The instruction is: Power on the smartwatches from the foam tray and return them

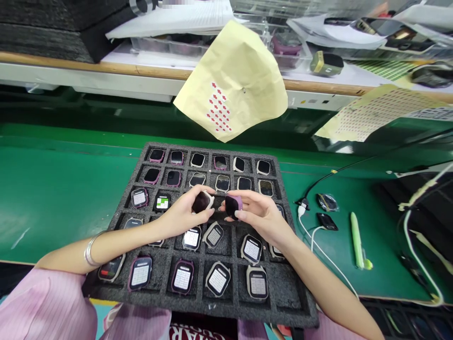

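Note:
My left hand (pixel 193 208) holds a smartwatch body with a pale frame (pixel 209 200), its dark screen tilted to the side. A purple smartwatch body (pixel 233 206) sits between the thumb and fingers of my right hand (pixel 260 212), its screen dark too. Both hands are over the middle of a dark grey foam tray (pixel 247 309) divided into compartments. Strapless watch bodies in purple and pale frames lie in it. Those in the two far rows have dark screens; many nearer ones, like a purple-framed watch (pixel 182 277), show lit white screens. My forearms hide some compartments.
Yellow sheets with red arrow stickers (pixel 230 85) hang from the shelf edge (pixel 141 71) ahead. On the green bench (pixel 63 189), at the right, are a white cable (pixel 329 257), a small bagged item (pixel 327 202), a black charger-like block (pixel 326 221) and a green pen-shaped tool (pixel 356 241).

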### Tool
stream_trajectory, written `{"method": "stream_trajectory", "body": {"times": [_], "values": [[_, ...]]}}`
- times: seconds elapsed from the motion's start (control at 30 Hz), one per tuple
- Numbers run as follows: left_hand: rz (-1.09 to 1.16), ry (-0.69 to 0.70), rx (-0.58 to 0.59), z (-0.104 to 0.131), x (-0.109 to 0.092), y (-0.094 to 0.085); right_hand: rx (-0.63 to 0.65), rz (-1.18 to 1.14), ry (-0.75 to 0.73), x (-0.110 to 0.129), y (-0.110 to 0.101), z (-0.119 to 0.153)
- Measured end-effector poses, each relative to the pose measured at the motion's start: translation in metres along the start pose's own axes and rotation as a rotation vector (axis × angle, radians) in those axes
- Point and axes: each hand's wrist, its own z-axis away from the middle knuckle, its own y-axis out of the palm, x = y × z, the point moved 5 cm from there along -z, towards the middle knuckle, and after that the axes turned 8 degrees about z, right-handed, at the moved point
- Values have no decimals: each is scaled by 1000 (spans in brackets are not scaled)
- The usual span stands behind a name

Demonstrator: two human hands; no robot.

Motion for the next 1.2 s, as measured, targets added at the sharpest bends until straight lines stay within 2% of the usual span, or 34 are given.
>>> {"method": "stream_trajectory", "body": {"times": [0.23, 0.67, 1.03, 1.2], "values": [[-30, -10, 34, 1, -3, 1, 23, -56, 12, 2, 1, 1], [-73, 38, -16, -1, -7, -5, -26, -23, 22, 4, -1, 1], [-141, 105, 23, 4, -15, -3, -20, 0, 26, 6, 1, 4], [-139, 91, 57, 4, -15, -1, -3, -9, 26, 6, 1, 3]]}}
